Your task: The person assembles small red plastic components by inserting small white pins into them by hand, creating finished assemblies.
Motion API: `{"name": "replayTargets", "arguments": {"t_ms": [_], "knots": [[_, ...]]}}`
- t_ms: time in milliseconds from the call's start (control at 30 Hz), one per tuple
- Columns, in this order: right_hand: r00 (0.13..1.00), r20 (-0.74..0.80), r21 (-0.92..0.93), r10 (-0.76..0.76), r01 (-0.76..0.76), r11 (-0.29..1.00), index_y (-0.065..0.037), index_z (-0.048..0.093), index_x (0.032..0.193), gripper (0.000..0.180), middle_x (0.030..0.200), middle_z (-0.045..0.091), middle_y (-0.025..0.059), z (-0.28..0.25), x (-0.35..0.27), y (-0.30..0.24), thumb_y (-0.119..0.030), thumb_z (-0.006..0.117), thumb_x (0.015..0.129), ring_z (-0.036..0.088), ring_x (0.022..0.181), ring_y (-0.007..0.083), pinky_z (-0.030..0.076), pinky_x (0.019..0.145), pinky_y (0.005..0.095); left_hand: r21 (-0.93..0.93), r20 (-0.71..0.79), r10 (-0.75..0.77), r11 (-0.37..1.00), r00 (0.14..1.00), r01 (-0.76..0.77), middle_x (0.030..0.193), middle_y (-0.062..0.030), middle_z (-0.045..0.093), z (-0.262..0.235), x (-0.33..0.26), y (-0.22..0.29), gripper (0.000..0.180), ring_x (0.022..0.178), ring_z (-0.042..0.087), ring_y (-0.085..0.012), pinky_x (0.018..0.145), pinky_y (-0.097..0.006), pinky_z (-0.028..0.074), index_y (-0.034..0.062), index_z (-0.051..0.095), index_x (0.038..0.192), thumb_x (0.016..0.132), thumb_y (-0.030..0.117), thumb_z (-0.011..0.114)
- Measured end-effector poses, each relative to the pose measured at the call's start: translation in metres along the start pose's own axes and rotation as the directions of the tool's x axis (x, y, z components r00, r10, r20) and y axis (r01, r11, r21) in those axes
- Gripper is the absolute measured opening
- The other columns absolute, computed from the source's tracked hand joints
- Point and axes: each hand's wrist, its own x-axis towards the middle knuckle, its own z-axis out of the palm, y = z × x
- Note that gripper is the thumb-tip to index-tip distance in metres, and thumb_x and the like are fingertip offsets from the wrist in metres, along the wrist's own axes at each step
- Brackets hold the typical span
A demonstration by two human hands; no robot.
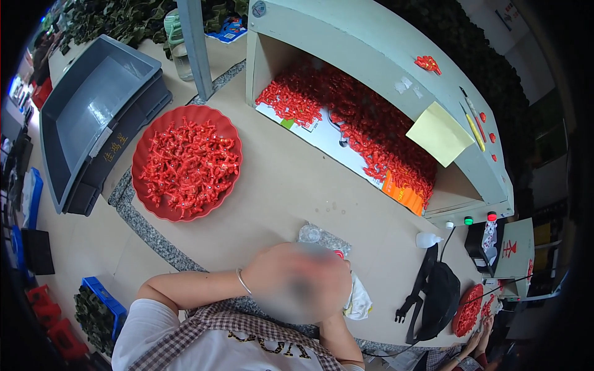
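On the surface (278, 185) ahead of me, to my left, a bowl (226, 128) holds small figures (189, 164); a bin (86, 105) stands left beyond it. Ahead and right, an open-fronted cabinet (346, 43) contains loose pieces (297, 99). To my right lies a belt bag (442, 294), a bottle (428, 240) just beyond it and bowl number 2 (459, 324) farther right.

a beige table (278, 179) carries a red bowl (148, 201), stacked gray crates (93, 93), a black bag (440, 294).

Left forearm (201, 289) bent inward, right forearm (341, 339) angled, hands (297, 281) blurred.
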Motion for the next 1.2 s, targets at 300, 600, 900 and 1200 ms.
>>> {"name": "replayTargets", "arguments": {"t_ms": [300, 600, 900, 1200], "knots": [[0.998, 0.016, 0.06, 0.066, -0.067, 0.996, -0.004, 0.065, 0.081, 0.013, 0.074, 0.056, 0.0045, 0.0, -0.001, 0.005, -0.011, 0.071, 0.071, 0.048, 0.073, 0.0175, 0.039, 0.068, 0.0279, -0.073, 0.055, -0.096, 0.992, 0.994, 0.1, 0.09, -0.0086, 0.06, -0.001, -0.001, -0.005, 0.02, 0.077, 0.06, -0.0137, 0.065, -0.024, 0.05, 0.0018, 0.061, 0.101, 0.08, 0.002, 0.061], [0.986, -0.002, -0.067, -0.165, 0.165, 0.984, -0.006, 0.062, 0.079, 0.015, 0.072, 0.052, 0.0026, -0.002, 0.0, -0.003, -0.013, 0.072, 0.069, 0.043, 0.073, 0.0188, 0.037, 0.066, 0.0283, 0.071, -0.03, 0.203, 0.977, 0.979, -0.201, 0.092, -0.0102, 0.063, 0.0, -0.001, 0.005, 0.018, 0.079, 0.061, -0.0194, 0.067, -0.027, 0.05, 0.0018, 0.064, 0.095, 0.076, 0.001, 0.064], [0.995, 0.017, -0.031, -0.096, 0.097, 0.995, -0.005, 0.065, 0.081, 0.017, 0.073, 0.054, 0.0037, -0.003, 0.0, -0.003, -0.009, 0.073, 0.066, 0.047, 0.071, 0.0188, 0.039, 0.065, 0.0284, 0.124, -0.036, 0.215, 0.97, 0.976, -0.209, 0.088, -0.0092, 0.063, 0.0, -0.001, 0.007, 0.019, 0.076, 0.061, -0.0182, 0.065, -0.026, 0.05, 0.0029, 0.064, 0.095, 0.076, 0.002, 0.065], [0.998, 0.041, 0.055, 0.04, -0.042, 0.998, -0.004, 0.066, 0.082, 0.014, 0.074, 0.055, 0.0044, -0.001, -0.001, 0.006, -0.011, 0.071, 0.071, 0.048, 0.073, 0.0174, 0.039, 0.069, 0.0279, -0.008, -0.012, 0.005, 1.0, 1.0, -0.005, 0.089, -0.0081, 0.061, 0.0, -0.002, -0.001, 0.019, 0.076, 0.06, -0.0136, 0.065, -0.024, 0.05, 0.0027, 0.063, 0.098, 0.078, 0.003, 0.064]]}}
